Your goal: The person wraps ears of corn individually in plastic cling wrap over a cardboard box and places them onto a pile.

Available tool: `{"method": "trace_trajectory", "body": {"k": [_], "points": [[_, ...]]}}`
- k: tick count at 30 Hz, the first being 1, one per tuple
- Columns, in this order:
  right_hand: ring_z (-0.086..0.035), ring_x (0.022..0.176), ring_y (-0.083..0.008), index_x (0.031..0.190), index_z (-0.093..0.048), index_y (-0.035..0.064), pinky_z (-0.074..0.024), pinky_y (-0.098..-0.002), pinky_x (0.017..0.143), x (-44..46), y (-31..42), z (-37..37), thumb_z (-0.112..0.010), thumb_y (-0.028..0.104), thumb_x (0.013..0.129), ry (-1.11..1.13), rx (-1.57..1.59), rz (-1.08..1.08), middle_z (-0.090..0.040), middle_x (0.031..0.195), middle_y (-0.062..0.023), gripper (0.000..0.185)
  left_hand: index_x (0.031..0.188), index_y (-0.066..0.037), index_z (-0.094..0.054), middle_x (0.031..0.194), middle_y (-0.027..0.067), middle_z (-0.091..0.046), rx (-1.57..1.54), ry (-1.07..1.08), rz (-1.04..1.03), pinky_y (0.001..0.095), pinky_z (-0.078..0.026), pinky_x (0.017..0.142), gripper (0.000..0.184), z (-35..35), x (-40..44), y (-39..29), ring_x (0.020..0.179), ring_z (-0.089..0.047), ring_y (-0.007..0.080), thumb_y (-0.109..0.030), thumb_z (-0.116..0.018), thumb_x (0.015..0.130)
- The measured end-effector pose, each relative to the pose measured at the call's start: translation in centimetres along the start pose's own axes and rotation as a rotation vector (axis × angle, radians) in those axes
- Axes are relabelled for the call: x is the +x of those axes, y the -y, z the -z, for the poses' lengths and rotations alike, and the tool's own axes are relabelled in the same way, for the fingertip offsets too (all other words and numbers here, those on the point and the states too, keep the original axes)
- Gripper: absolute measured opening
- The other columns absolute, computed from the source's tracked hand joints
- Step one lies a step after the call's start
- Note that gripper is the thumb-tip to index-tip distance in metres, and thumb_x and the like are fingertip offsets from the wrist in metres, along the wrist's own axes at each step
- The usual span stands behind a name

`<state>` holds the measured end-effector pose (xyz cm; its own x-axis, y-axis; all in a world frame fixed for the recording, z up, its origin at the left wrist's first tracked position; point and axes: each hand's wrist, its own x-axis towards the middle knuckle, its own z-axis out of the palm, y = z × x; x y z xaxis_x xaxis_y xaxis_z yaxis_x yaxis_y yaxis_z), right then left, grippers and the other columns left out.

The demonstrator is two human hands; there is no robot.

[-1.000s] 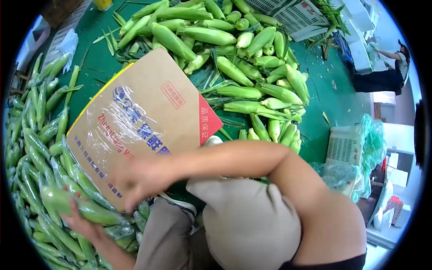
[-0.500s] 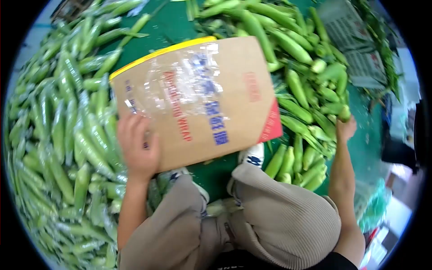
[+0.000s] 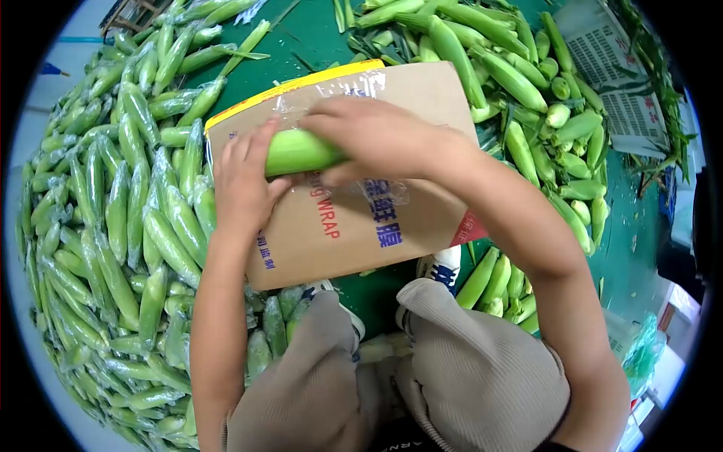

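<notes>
A green corn cob in its husk (image 3: 300,153) lies across the upper part of a cardboard box (image 3: 429,98), over clear plastic film (image 3: 395,192). My left hand (image 3: 247,177) is wrapped round the cob's left end. Curled over its right end, my right hand (image 3: 365,139) grips the cob too. Blue and red print shows on the box below my hands, and a yellow edge runs along its top. Part of the film is hidden under my hands.
Many film-wrapped cobs (image 3: 113,271) are heaped on the left. Unwrapped cobs (image 3: 520,83) lie in a pile at the right on the green floor (image 3: 369,290). A white crate (image 3: 614,83) stands at the upper right. Green plastic (image 3: 644,358) lies lower right.
My right hand has come from the unwrapped pile to the box with a cob. My left hand has moved up the box and taken hold of the cob. The wrapped cob held earlier is gone from my hand.
</notes>
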<state>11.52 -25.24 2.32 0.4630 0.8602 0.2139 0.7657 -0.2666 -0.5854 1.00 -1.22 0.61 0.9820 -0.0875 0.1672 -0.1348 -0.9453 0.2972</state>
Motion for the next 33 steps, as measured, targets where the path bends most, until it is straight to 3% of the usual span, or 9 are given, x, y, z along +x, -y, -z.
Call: {"method": "trace_trajectory", "body": {"k": [5,10,15,17,19,21,25,29,33], "points": [[-0.059,0.094,-0.0304,0.131,-0.069,0.0173,-0.0506,-0.0456,0.084,-11.2,-2.2,2.9,-0.085,0.024,0.082,0.114,-0.025,-0.117,-0.059,0.094,-0.0079,0.052,0.149,-0.026,-0.060,0.121,0.0086,-0.066,0.089,0.052,-0.023,0.0478,-0.045,0.105,0.083,0.4,0.8,-0.8,0.115,-0.062,0.0320,-0.027,-0.092,0.073],[-0.061,0.089,-0.0311,0.118,-0.071,0.0139,-0.0526,-0.0440,0.084,-10.0,-1.5,-1.3,-0.079,0.014,0.086,0.053,-0.179,0.048,-0.064,0.095,-0.0073,0.033,0.148,-0.027,-0.061,0.117,0.0098,-0.065,0.004,0.108,0.028,0.0447,-0.050,0.098,0.082,0.5,0.7,-1.1,0.112,-0.061,0.0335,-0.025,-0.092,0.073],[-0.068,0.092,-0.0162,0.108,-0.069,0.0029,-0.0561,-0.0328,0.084,-15.8,-0.9,-3.5,-0.058,0.004,0.107,-0.752,0.681,-0.556,-0.073,0.110,-0.0073,0.011,0.148,-0.027,-0.061,0.119,0.0105,-0.065,-0.009,0.152,-0.036,0.0453,-0.050,0.100,0.081,1.7,0.7,-0.4,0.113,-0.061,0.0344,-0.022,-0.091,0.073],[-0.067,0.092,-0.0156,0.115,-0.066,0.0015,-0.0551,-0.0306,0.085,-12.1,0.2,-3.3,-0.057,0.009,0.110,-0.822,0.549,-0.445,-0.073,0.108,-0.0093,0.013,0.147,-0.027,-0.061,0.119,0.0105,-0.065,0.000,0.176,-0.052,0.0459,-0.050,0.101,0.079,1.8,0.1,-1.1,0.113,-0.061,0.0346,-0.021,-0.090,0.074],[-0.070,0.095,-0.0243,0.116,-0.063,0.0020,-0.0553,-0.0363,0.088,-6.6,2.8,-0.8,-0.065,0.016,0.105,-0.590,0.334,-0.570,-0.071,0.107,-0.0140,0.018,0.153,-0.022,-0.054,0.127,0.0149,-0.062,-0.029,0.189,-0.054,0.0466,-0.048,0.105,0.086,1.7,0.2,-0.9,0.119,-0.059,0.0377,-0.023,-0.090,0.075],[-0.068,0.106,-0.0332,0.117,-0.061,0.0032,-0.0531,-0.0431,0.094,-3.8,0.7,-2.4,-0.075,0.029,0.094,-0.341,-0.148,-0.092,-0.068,0.110,-0.0147,0.037,0.157,-0.018,-0.049,0.131,0.0183,-0.060,-0.040,0.183,-0.053,0.0470,-0.047,0.108,0.091,1.3,0.3,-0.6,0.122,-0.057,0.0401,-0.025,-0.090,0.076],[-0.061,0.108,-0.0317,0.116,-0.060,0.0074,-0.0497,-0.0449,0.096,-1.3,-0.3,-3.4,-0.081,0.043,0.080,-0.102,-0.374,-0.127,-0.062,0.111,-0.0092,0.055,0.159,-0.013,-0.042,0.137,0.0192,-0.053,-0.301,-0.324,-0.055,0.0454,-0.042,0.116,0.103,1.6,-3.2,0.8,0.132,-0.052,0.0375,-0.036,-0.094,0.074],[-0.061,0.104,-0.0315,0.124,-0.059,0.0081,-0.0523,-0.0454,0.090,-2.4,-1.5,-4.0,-0.083,0.041,0.078,-0.149,-0.300,-0.139,-0.062,0.108,-0.0094,0.062,0.127,-0.008,-0.069,0.120,0.0149,-0.060,-0.168,0.038,0.447,0.0422,-0.049,0.102,0.060,0.0,-10.4,2.5,0.121,-0.060,0.0322,-0.032,-0.092,0.077],[-0.064,0.098,-0.0366,0.126,-0.056,0.0075,-0.0549,-0.0466,0.085,-2.5,0.2,-1.7,-0.084,0.037,0.080,-0.021,-0.295,-0.205,-0.063,0.104,-0.0130,0.061,0.108,-0.011,-0.077,0.091,0.0125,-0.069,-0.067,-0.164,0.497,0.0404,-0.055,0.079,0.023,0.7,-9.8,2.6,0.088,-0.069,0.0319,-0.018,-0.082,0.087]]}}
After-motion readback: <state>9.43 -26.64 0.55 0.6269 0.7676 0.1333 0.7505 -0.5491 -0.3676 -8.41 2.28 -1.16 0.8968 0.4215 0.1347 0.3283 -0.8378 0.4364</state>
